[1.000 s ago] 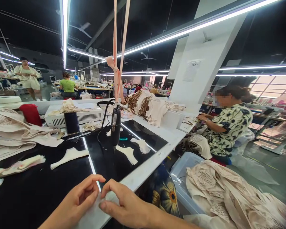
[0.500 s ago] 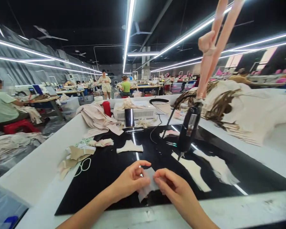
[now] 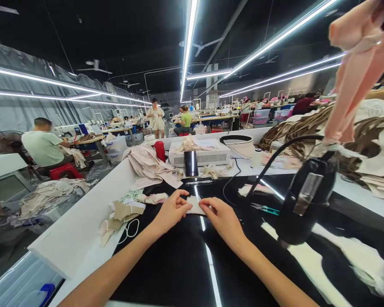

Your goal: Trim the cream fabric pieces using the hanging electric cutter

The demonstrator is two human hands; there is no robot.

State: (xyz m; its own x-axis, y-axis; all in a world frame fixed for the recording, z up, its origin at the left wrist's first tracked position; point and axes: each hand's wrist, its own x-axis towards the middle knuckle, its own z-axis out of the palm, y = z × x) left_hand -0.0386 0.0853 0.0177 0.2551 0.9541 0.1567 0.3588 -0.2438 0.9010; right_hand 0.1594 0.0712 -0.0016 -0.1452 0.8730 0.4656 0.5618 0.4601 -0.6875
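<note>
A small cream fabric piece [image 3: 195, 206] lies on the black board [image 3: 166, 260], between my two hands. My left hand [image 3: 170, 209] has its thumb and fingers closed at the piece's left end. At the right end, the fingers of my right hand [image 3: 222, 215] are pinched together on its edge. Both hands cover the ends of the piece, and I cannot make out whether a thin translucent sheet lies on top. To the right, a black hand tool [image 3: 309, 200] hangs nose down over a long cream fabric piece [image 3: 307, 258].
Teal-handled snips [image 3: 265, 208] lie right of my hands. Behind them are a phone [image 3: 191, 163], a white box [image 3: 208, 155] and a beige cloth pile [image 3: 150, 164]. Fabric scraps [image 3: 124, 212] sit at left. Brown straps [image 3: 288, 128] are heaped at right. A co-worker [image 3: 45, 143] sits far left.
Both hands have moved forward from the board's front edge to the cream fabric piece. The translucent sheet they held is no longer distinct. The view has shifted, bringing the hanging tool closer.
</note>
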